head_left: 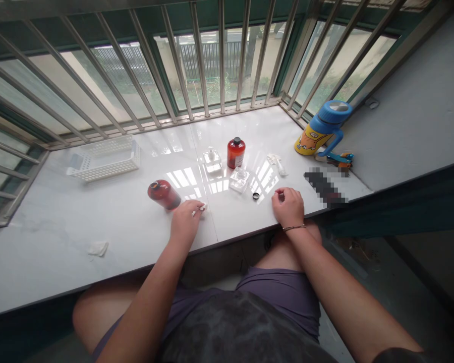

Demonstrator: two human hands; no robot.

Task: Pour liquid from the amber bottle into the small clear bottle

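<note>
My left hand is closed, its fingertips pinching a small white wad of tissue just above the table. Right beside it stands an amber bottle with its mouth uncapped. My right hand rests near the table's front edge, fingers curled into a loose fist around a dark hollow; I see nothing in it. A black bottle cap lies to its left. Between the hands and farther back are two clear square glass containers, a nearer one and a farther one, and a capped amber bottle.
A white perforated basket sits at the back left. Crumpled tissue lies front left, more white scraps right of centre. A blue-and-yellow flask and a blurred-out dark object occupy the right end. Metal bars line the window.
</note>
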